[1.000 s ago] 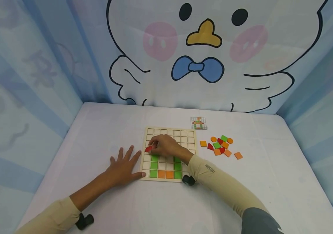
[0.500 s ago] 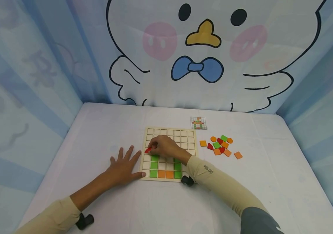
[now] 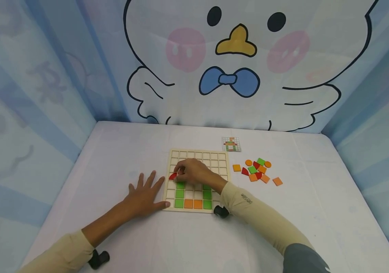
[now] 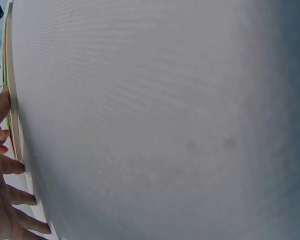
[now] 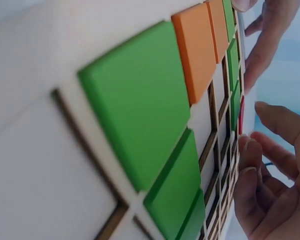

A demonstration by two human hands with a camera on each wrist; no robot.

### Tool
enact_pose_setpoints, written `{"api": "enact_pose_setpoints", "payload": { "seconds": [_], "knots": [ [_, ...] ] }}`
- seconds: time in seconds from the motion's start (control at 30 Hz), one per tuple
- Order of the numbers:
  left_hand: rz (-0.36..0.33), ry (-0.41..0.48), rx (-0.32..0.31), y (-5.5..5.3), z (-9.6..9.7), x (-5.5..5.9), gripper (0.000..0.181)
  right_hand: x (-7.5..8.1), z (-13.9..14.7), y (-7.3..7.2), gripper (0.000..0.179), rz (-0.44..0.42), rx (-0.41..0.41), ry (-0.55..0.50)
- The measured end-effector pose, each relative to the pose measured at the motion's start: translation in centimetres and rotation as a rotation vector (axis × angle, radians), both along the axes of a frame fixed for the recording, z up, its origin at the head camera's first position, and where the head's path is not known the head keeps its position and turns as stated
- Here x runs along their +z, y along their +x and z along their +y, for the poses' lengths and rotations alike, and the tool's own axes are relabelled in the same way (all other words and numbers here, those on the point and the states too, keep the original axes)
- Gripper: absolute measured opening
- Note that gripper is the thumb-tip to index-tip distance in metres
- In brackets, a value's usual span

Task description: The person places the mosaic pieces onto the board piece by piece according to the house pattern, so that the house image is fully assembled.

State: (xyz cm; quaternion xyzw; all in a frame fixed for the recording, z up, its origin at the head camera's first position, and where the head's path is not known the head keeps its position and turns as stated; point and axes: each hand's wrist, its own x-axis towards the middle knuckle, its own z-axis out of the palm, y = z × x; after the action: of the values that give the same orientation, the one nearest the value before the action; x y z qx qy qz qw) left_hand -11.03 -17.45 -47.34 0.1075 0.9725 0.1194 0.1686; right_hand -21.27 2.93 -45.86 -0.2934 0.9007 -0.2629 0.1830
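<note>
A square wooden grid board (image 3: 211,155) lies on the table, with green tiles (image 3: 179,193) and orange tiles (image 3: 189,204) filling some lower cells. In its left column sits a red tile with a curved edge (image 3: 172,176). Over that tile bends my right hand (image 3: 192,171), fingertips right at its edge. In the right wrist view one finger (image 5: 280,120) stands off the red tile (image 5: 241,115), while other fingertips sit close beside it; whether they pinch it is hidden. My left hand (image 3: 145,197) lies spread, thumb and fingers touching the board's left side.
Right of the board lies a loose cluster of orange, red and green tiles (image 3: 261,170), squares, circles and curved pieces. A small pattern card (image 3: 231,144) lies behind it. Curtains (image 3: 44,94) enclose the white table at the back and sides.
The red tile has shifted very slightly left and down relative to the right fingertips. Both hands otherwise stay in place.
</note>
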Motion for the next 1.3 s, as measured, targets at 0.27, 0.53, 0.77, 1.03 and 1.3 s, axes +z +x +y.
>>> {"api": "enact_pose_setpoints", "payload": {
  "seconds": [0.27, 0.53, 0.77, 1.03, 1.3],
  "knots": [
    [-0.003, 0.009, 0.016, 0.1, 0.2, 0.1, 0.092, 0.1, 3.7, -0.2, 0.026, 0.013, 0.036, -0.116],
    [0.004, 0.018, 0.024, 0.4, 0.3, 0.6, 0.091, 0.6, 9.1, -0.4, 0.030, -0.034, 0.002, -0.177],
    [0.000, 0.025, 0.027, 0.5, 0.3, 0.7, 0.091, 0.7, 13.8, -0.7, 0.030, -0.047, -0.085, -0.202],
    [0.009, 0.014, 0.022, 0.4, 0.3, 0.3, 0.091, 0.0, 18.1, -1.0, 0.029, -0.030, -0.222, -0.151],
    [0.009, 0.015, 0.023, 0.2, 0.2, 0.0, 0.092, -0.9, 19.3, -1.1, 0.034, 0.112, -0.310, -0.018]
  ]
}}
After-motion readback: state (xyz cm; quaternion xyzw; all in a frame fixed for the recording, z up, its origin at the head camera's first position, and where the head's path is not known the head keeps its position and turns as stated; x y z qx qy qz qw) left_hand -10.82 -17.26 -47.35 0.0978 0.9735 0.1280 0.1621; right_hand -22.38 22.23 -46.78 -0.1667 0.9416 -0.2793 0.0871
